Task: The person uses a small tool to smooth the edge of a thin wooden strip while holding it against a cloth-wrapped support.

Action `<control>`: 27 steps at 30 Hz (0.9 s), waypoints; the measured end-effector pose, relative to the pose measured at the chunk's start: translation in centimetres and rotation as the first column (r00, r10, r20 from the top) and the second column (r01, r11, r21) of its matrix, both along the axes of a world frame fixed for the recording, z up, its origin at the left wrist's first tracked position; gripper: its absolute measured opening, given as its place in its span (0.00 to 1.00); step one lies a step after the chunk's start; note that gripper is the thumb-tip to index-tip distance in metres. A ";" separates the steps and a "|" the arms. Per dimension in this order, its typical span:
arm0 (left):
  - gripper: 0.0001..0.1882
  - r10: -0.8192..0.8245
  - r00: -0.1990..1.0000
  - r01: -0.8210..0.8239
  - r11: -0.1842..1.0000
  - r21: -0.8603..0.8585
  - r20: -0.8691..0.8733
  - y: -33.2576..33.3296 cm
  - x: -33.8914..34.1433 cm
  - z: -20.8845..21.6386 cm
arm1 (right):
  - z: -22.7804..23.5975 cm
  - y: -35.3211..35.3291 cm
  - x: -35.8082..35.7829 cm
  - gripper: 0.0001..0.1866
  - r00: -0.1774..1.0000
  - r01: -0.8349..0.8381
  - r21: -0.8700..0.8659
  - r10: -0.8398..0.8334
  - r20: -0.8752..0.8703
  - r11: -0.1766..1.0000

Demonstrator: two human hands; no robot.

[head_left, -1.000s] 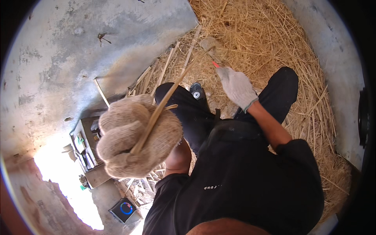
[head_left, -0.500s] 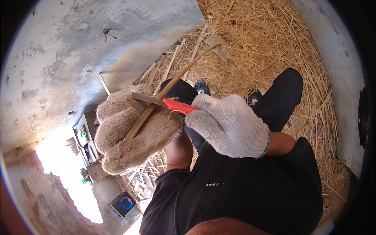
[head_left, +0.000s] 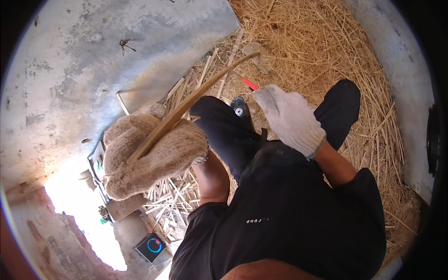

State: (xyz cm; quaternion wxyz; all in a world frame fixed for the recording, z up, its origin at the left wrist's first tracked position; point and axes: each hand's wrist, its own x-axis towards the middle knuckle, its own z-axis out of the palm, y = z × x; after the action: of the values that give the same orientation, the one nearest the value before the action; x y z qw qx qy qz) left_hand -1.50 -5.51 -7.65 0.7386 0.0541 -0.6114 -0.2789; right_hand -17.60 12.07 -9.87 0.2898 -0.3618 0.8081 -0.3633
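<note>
A small dark device with a screen (head_left: 151,246) lies on the ground near the lower edge of the view, left of the person's dark clothing. It is roughly square with rounded corners and sits tilted. Its black face shows a glowing ring, blue with a reddish part. No packages, labels or signs can be made out.
</note>
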 end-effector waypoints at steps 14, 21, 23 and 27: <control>0.14 0.011 1.000 -0.011 1.000 0.002 -0.006 0.1 1.0 0.4 | 7.2 1.2 4.5 0.15 0.937 -0.257 -0.536 0.343 0.065 0.804; 0.13 0.025 1.000 -0.025 1.000 -0.014 -0.005 -0.5 0.1 0.0 | 0.9 -1.3 3.0 0.15 0.937 -0.240 -0.063 0.215 -0.275 0.969; 0.13 0.028 1.000 -0.028 0.999 -0.018 -0.007 -0.4 0.2 0.3 | -2.0 -1.8 0.9 0.16 0.939 -0.145 -0.078 0.113 -0.325 0.986; 0.13 0.056 0.998 -0.056 0.998 -0.010 -0.001 -0.8 0.3 0.3 | 3.2 -0.5 1.4 0.08 0.985 -0.159 -0.368 0.121 -0.125 0.916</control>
State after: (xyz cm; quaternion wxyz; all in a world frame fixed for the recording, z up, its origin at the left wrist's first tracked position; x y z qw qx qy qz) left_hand -1.25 -6.32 -7.31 0.7466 0.0672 -0.6107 -0.2551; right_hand -16.23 11.52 -6.71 0.1996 -0.4852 0.7087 -0.4717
